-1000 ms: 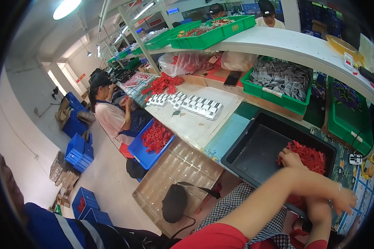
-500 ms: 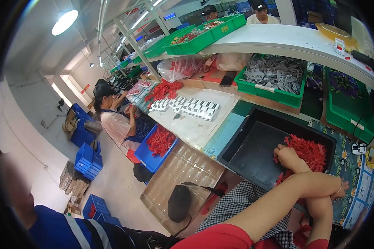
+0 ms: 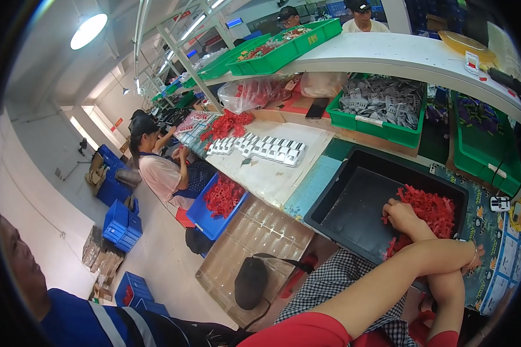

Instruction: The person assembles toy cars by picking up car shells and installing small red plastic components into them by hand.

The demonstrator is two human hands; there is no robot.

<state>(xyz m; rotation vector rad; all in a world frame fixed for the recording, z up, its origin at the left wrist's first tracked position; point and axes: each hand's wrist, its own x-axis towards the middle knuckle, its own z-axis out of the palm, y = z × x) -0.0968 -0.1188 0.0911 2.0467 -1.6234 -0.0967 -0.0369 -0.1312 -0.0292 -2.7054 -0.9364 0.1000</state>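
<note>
A black tray (image 3: 353, 202) stands at the bench edge in front of me, with a heap of red plastic pieces (image 3: 431, 211) along its right side. My right hand (image 3: 404, 217) is inside the tray at the left edge of that heap. Its fingers are curled down, with a bit of red showing at the fingertips. My left forearm crosses over the right one. Beyond the tray's right rim, my left hand (image 3: 473, 260) is by a patterned mat (image 3: 483, 231); its fingers are too small and partly hidden to read.
Rows of white-and-black parts (image 3: 272, 150) lie on a white board. A green bin of grey parts (image 3: 382, 124) and another green bin (image 3: 486, 156) stand behind. A blue bin of red pieces (image 3: 217, 202) is beside a seated co-worker (image 3: 159, 156). Another person (image 3: 23, 272) is at lower left.
My right hand stays at the heap with hardly any movement. At lower left, the other person's head has come further into view.
</note>
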